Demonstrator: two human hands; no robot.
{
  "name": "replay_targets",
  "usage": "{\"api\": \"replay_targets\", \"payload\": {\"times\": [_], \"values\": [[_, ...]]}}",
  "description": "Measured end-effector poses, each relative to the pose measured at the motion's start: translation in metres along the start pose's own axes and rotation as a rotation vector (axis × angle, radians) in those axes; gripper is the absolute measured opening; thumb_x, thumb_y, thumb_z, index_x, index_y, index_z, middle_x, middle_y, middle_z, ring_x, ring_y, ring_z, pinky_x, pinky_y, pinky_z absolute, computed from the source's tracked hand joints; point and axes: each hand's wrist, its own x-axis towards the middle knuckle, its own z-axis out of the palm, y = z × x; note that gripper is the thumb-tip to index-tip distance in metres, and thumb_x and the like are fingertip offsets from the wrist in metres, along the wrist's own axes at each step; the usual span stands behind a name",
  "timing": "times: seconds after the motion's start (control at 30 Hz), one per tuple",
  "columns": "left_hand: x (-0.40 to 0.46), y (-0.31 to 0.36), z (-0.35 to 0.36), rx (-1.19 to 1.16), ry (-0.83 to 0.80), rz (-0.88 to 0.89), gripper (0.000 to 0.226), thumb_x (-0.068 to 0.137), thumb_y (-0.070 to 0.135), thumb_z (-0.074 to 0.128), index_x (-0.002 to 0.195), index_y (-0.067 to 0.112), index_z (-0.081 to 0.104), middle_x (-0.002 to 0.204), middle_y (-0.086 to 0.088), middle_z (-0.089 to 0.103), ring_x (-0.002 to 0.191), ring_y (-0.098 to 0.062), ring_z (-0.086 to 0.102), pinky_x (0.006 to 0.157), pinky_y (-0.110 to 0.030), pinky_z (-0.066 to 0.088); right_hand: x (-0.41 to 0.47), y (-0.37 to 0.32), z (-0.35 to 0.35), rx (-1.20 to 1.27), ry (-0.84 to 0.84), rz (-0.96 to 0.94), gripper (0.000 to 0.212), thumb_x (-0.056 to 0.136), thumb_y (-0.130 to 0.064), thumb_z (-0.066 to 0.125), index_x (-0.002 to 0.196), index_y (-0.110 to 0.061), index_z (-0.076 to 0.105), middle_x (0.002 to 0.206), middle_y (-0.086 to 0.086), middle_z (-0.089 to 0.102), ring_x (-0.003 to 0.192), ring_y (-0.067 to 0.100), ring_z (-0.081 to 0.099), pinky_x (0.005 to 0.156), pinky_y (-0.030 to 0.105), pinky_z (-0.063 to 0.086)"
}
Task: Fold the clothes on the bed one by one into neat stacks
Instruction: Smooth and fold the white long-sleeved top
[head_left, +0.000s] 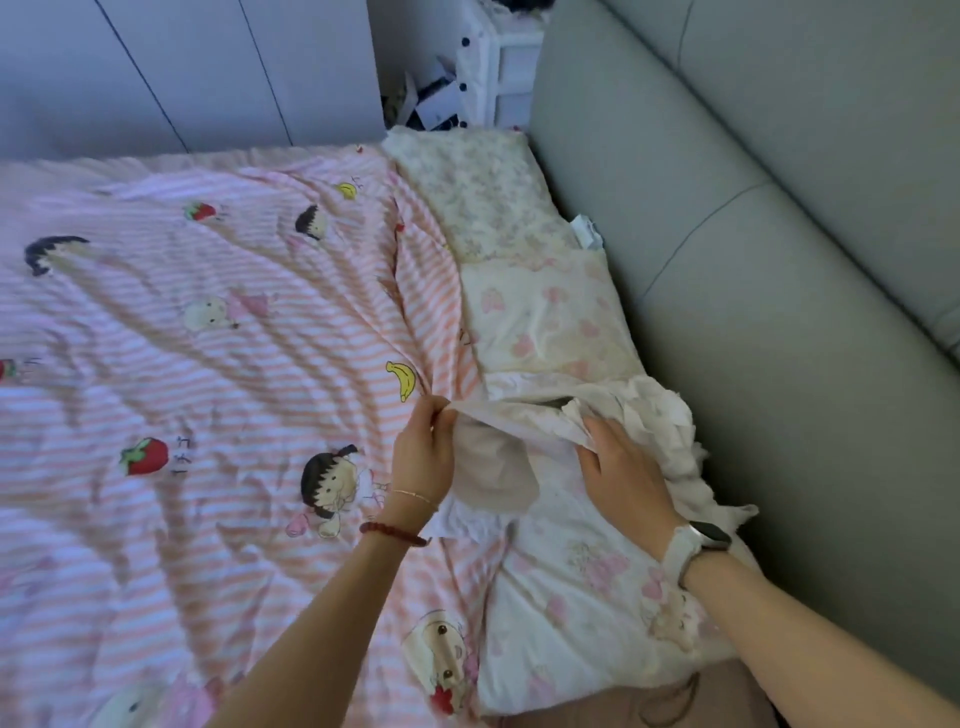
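- Here, a white garment (524, 415) is held up a little above the bed by two hands.
- One edge of the garment is pinched by the left hand (423, 457), between the thumb and the curled fingers.
- The edge is pulled tight, so a flat strip of cloth is stretched from one hand to the other.
- The other end of the strip is gripped by the right hand (621, 467), with the fingers tucked under the cloth.
- The rest of the garment is bunched up in a soft heap just past the right hand, close to the grey padded headboard (779, 260).
- A grey-brown piece of cloth (498, 475) is seen hanging below the stretched edge, between the two hands.
- The bed is covered by a pink striped quilt (208, 364) with cartoon children, strawberries and bananas printed on it.
- Two pillows are laid beside the headboard: a flowered pillow (478, 197) farther away, and a cream pillow (550, 317) with pink shapes next to it.
- The garment is found just in front of the cream pillow, at the right side of the bed.
- A red bead bracelet (392, 534) and a thin chain are worn on the left wrist.
- A white band with a dark screen (698, 543) is worn on the right wrist.
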Motion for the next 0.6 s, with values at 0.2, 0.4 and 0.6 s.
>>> {"api": "replay_targets", "payload": {"times": [0.2,0.4,0.6], "values": [[-0.017,-0.004,-0.175,-0.135,0.407,-0.007,0.01,0.095,0.001,0.044,0.097,0.003,0.054,0.084,-0.002,0.051,0.076,-0.01,0.044,0.064,-0.011,0.035,-0.011,-0.169,0.01,0.18,0.08,-0.27,0.036,0.098,-0.016,0.044,0.132,-0.006,0.046,0.128,0.013,0.052,0.108,0.034,0.053,0.079,0.033,0.042],[-0.111,-0.096,-0.352,-0.062,0.626,-0.199,0.027,0.086,0.021,0.045,0.1,0.001,0.057,0.09,-0.006,0.057,0.086,-0.006,0.052,0.076,-0.02,0.039,-0.08,-0.327,0.106,0.319,-0.218,-0.669,0.041,0.089,-0.027,0.056,0.123,-0.005,0.057,0.111,0.011,0.064,0.097,0.019,0.055,0.079,0.026,0.041],[-0.185,-0.206,-0.406,0.228,0.385,-0.702,0.033,0.095,0.005,0.044,0.125,-0.007,0.052,0.126,-0.03,0.051,0.118,-0.038,0.047,0.099,-0.036,0.034,-0.117,-0.333,0.213,0.207,-0.514,-0.455,0.037,0.095,-0.013,0.047,0.132,-0.011,0.049,0.127,0.009,0.054,0.119,0.026,0.049,0.096,0.029,0.035]]}}
